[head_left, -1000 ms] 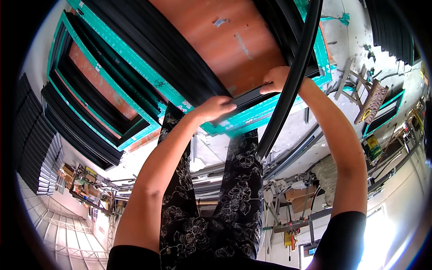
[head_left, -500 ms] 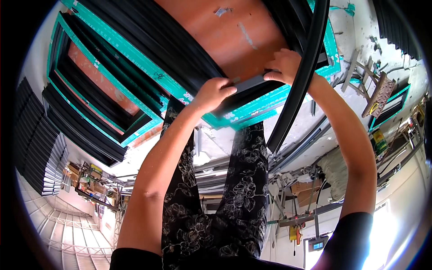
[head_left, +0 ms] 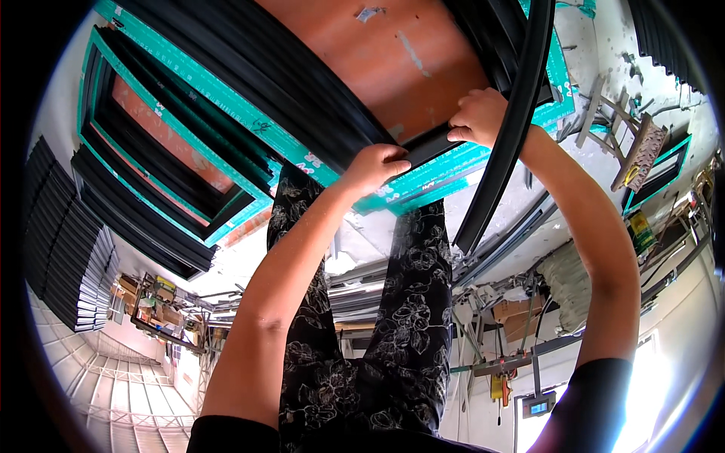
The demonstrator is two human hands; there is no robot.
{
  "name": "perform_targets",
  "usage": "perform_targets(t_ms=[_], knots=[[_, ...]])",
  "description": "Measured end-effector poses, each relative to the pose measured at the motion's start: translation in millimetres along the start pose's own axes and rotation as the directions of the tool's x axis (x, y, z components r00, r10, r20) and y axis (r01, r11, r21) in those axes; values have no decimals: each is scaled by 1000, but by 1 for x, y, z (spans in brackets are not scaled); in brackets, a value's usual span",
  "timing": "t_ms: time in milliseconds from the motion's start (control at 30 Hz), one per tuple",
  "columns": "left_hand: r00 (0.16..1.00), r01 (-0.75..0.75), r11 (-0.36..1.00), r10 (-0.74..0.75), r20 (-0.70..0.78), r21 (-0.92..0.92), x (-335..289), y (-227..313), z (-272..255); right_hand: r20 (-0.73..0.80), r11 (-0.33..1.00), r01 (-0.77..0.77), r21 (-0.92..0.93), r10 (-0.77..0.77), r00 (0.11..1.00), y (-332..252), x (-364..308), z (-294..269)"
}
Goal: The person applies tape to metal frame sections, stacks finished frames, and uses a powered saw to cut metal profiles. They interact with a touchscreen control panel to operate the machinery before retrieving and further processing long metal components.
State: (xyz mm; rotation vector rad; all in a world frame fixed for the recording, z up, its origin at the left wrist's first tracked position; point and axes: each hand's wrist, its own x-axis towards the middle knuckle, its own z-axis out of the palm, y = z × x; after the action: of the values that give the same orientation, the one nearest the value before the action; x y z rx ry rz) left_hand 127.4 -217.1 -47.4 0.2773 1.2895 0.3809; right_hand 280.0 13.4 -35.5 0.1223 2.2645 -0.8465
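Observation:
My left hand (head_left: 375, 169) and my right hand (head_left: 481, 118) pinch a short black strip (head_left: 432, 148) near its two ends, thumbs toward each other. The strip lies along the near end rail of a large black frame (head_left: 287, 68), whose edges carry green printed protective film (head_left: 438, 180). Whether it is seated in the rail cannot be made out. Inside the frame shows an orange-brown surface (head_left: 408, 68). A long black profile (head_left: 507, 151) slants across the right side of the frame, passing in front of my right wrist.
A second green-filmed black frame (head_left: 170, 143) lies at the left, beside stacked dark ribbed panels (head_left: 60, 234). Long profiles (head_left: 362, 302) lie on the floor near my legs. A small stool (head_left: 640, 151) stands at the right, with a cluttered rack (head_left: 162, 309) at lower left.
Both hands have moved slightly right, the left one most, coming closer together along the strip. The strip's light grey face has turned out of view and it now looks black.

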Motion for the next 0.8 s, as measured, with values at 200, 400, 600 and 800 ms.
perform_targets(t_ms=[200, 400, 600, 800], knots=[[993, -65, 982, 81, -83, 178, -1, 5, 6, 115, 999, -50, -18, 52, 992, -5, 3, -11], [838, -240, 871, 408, -361, 428, -16, -5, 36, -47, 988, -86, -132, 81, 996, -19, -7, 3], [829, -243, 870, 416, -374, 428, -24, -19, 41, -729, 957, -96, 273, 271, 629, -21, -47, 23], [711, -210, 753, 556, -432, 623, -50, -4, 24, 69, -778, 532, 334, 583, 810, -41, -111, 32]])
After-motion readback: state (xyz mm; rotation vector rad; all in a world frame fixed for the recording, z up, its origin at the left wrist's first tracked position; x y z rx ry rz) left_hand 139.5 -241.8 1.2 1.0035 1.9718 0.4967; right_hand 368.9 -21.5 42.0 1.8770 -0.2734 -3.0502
